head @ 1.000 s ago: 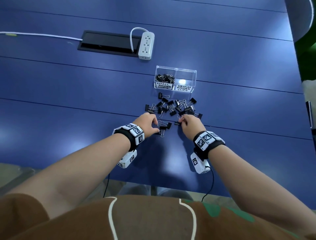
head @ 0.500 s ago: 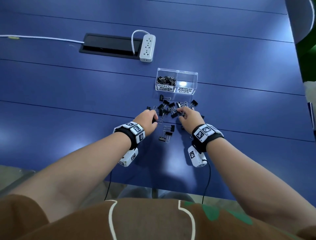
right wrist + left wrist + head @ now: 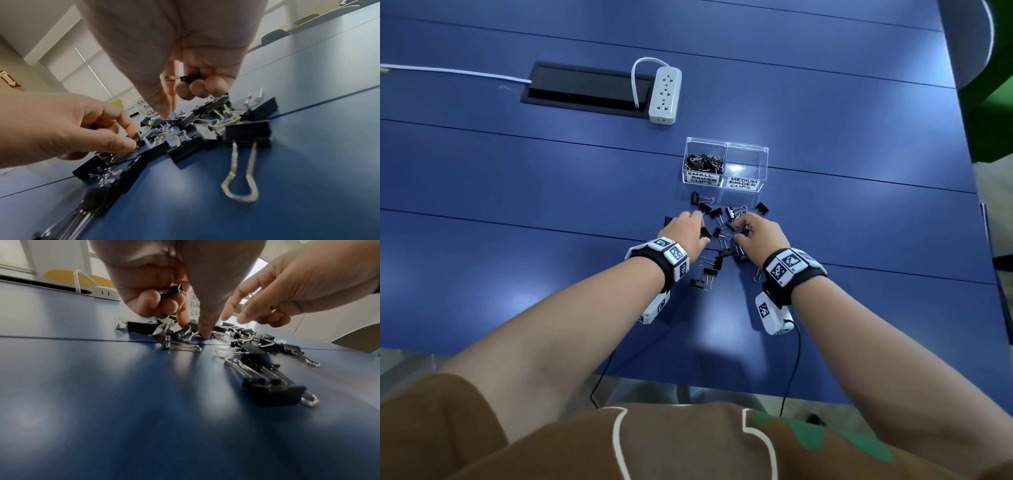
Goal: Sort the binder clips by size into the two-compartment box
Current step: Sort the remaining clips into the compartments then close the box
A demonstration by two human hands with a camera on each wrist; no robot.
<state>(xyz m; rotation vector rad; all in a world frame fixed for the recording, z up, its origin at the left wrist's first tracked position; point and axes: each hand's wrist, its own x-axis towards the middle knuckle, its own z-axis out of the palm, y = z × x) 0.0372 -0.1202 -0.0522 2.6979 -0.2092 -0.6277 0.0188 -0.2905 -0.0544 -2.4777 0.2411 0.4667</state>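
A clear two-compartment box (image 3: 726,144) stands on the blue table. Its left half, labelled small, holds several black clips (image 3: 703,162); the right half, labelled medium, holds none. A pile of black binder clips (image 3: 722,222) lies just in front of it. My left hand (image 3: 700,224) is at the pile's left side; its curled fingers hold a small clip (image 3: 170,289) while thumb and forefinger touch another clip (image 3: 191,328) on the table. My right hand (image 3: 739,229) is at the pile's right side, with a clip (image 3: 189,79) tucked under its curled fingers and thumb and forefinger pointing down into the pile.
Three larger clips (image 3: 707,274) lie nearer me, between my wrists. A grey power strip (image 3: 665,96) and a black cable hatch (image 3: 585,89) sit farther back on the left. The table's near edge (image 3: 688,373) runs just below my forearms.
Both hands have moved forward, from the clips nearest me into the middle of the pile. The nearest clips now lie behind my hands.
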